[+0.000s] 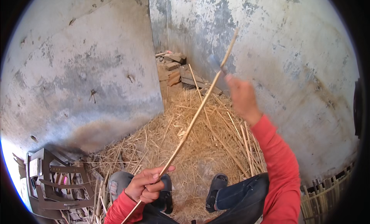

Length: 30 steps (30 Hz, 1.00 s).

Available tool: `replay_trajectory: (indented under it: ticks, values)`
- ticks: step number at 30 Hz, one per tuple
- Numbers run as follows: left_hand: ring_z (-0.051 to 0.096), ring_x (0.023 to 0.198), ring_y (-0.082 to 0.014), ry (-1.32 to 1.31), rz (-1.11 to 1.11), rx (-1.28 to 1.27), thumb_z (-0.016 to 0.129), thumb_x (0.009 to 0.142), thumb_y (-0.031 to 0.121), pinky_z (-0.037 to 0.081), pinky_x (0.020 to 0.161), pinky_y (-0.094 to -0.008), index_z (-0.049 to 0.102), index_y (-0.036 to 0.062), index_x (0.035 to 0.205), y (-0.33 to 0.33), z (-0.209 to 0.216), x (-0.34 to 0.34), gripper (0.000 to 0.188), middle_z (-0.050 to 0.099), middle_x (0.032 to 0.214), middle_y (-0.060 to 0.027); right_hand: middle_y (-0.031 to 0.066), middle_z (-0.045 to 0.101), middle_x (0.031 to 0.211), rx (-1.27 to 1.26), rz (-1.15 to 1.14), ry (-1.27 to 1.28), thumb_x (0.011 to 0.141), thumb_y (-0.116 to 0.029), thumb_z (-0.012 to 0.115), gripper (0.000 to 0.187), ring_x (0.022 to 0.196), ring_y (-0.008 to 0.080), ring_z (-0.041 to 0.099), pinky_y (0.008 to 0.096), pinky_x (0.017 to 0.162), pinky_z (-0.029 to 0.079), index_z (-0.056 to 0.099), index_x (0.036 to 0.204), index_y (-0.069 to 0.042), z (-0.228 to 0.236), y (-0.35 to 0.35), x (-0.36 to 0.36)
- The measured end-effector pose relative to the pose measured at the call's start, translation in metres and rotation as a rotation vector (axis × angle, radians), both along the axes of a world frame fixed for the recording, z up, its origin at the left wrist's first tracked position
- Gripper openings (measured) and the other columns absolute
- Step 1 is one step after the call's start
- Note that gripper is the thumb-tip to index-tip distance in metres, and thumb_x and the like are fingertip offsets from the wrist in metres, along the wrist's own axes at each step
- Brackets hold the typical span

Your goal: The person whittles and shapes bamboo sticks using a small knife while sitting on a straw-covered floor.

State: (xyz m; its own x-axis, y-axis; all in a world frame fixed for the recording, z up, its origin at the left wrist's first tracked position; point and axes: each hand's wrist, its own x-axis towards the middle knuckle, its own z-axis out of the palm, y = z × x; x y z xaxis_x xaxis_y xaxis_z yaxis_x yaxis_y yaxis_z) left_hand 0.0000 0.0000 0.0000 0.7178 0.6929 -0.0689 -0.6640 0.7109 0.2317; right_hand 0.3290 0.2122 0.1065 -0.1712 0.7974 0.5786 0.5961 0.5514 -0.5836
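A long, thin bamboo strip runs slantwise from the lower left up toward the far wall. Low on it, the fingers of my left hand are wrapped around the strip, whose tail end passes below the hand. Farther up, my right hand is closed around a knife. Its greyish blade is smeared by motion and crosses the strip near the upper part; whether the edge touches the strip, I cannot tell. Most of the knife's handle is hidden in the fist.
Pale shavings cover the floor around my sandalled feet, with loose strips on the right. Bricks and rubble lie in the corner between peeling walls. A dark wooden frame stands lower left, a slatted bamboo piece lower right.
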Motion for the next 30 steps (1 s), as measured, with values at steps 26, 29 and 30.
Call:
replay_trajectory:
  ticks: [26, 29, 30]
  values:
    - [0.025, 0.048, -0.0038, 0.461, 0.291, 0.201, 0.042, 0.111, 0.011, 0.024, 0.041, -0.0209, 0.037, 0.0042, 0.159, 0.002, 0.017, 0.015, 0.048, 0.030, 0.065, 0.0045, -0.0067, 0.046, 0.058, -0.733, 0.393, 0.470, 0.104, -0.044, 0.062, 0.049, 0.053, 0.0047, 0.038, 0.0311, 0.048, 0.030, 0.068, 0.076, -0.004, -0.020, -0.073, -0.035]
    - [0.029, 0.047, -0.0053, 0.888, 0.417, 0.418, 0.047, 0.110, 0.013, 0.024, 0.043, -0.0212, 0.043, 0.0061, 0.156, -0.005, 0.013, 0.039, 0.047, 0.033, 0.064, 0.0041, -0.0077, 0.048, 0.059, -0.553, 0.337, 0.362, 0.101, -0.040, 0.070, 0.041, 0.055, 0.0036, 0.038, 0.0301, 0.050, 0.031, 0.073, 0.080, -0.005, -0.022, -0.071, -0.039]
    - [0.041, 0.054, -0.0052, 0.933, 0.399, 0.467, 0.050, 0.109, 0.009, 0.035, 0.047, -0.0234, 0.040, 0.0035, 0.158, -0.006, 0.008, 0.038, 0.050, 0.048, 0.069, 0.0023, -0.0078, 0.048, 0.059, -0.554, 0.338, 0.360, 0.099, -0.038, 0.072, 0.039, 0.055, 0.0037, 0.039, 0.0297, 0.051, 0.032, 0.073, 0.079, -0.004, -0.023, -0.072, -0.046]
